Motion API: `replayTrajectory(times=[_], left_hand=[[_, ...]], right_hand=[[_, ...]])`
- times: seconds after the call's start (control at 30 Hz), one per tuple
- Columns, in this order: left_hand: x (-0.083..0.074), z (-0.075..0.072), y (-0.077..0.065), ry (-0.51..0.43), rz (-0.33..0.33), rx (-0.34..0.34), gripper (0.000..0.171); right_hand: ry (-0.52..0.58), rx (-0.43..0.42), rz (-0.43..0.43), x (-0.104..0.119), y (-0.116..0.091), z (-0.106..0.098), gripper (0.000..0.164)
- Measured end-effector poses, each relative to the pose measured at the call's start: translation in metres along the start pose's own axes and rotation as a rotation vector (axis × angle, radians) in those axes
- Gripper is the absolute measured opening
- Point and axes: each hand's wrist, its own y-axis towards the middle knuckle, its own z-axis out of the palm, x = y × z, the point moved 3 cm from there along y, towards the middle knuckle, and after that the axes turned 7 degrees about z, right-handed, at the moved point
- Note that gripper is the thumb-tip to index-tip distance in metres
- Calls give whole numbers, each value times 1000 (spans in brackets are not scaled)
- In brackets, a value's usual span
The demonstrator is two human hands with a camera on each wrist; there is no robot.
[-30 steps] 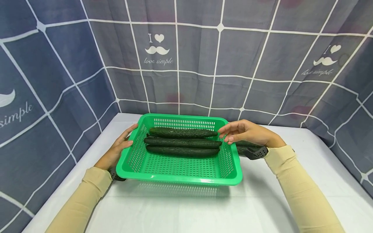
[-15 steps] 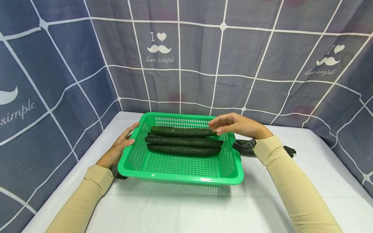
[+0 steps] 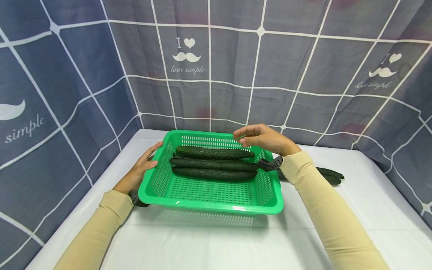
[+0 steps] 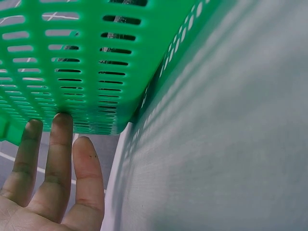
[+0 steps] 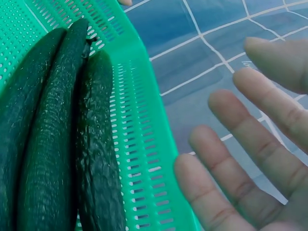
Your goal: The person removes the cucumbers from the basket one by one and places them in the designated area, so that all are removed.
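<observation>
In the head view a green plastic basket [image 3: 209, 208] stands on the white table, with three dark green cucumbers [image 3: 216, 164] lying side by side in it. My left hand [image 3: 136, 172] holds the basket's left rim, thumb on top; in the left wrist view several fingers [image 4: 61, 144] reach up against the slotted wall. Above the back right rim hovers my right hand [image 3: 261, 138], its fingers loosely extended and holding nothing. The right wrist view shows those fingers [image 5: 226, 154] spread, beside the basket wall [image 5: 144, 159] and apart from the cucumbers [image 5: 53, 125].
More cucumbers [image 3: 329, 175] lie on the table right of the basket, partly hidden behind the right forearm. A grey-blue checked curtain [image 3: 229, 63] rises along the table's back and sides. White tablecloth [image 3: 202, 243] spreads in front of the basket.
My right hand has moved left and back, from the basket's right end to above its back rim. More of the cucumbers on the table shows. The left hand stays on the rim.
</observation>
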Motion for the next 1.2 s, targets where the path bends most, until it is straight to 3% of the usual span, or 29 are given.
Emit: replayTrajectory(times=[0.47, 0.83, 1.07, 1.2], left_hand=[[-2, 0, -2, -14, -7, 6, 71], [0, 0, -1, -47, -3, 12, 68], [1, -1, -1, -51, 11, 10, 67], [1, -1, -1, -33, 5, 11, 67]], right_hand=[[96, -29, -18, -2, 34, 16, 42], [182, -53, 17, -5, 53, 24, 43], [164, -92, 32, -2, 59, 30, 41], [131, -140, -6, -3, 61, 34, 39]])
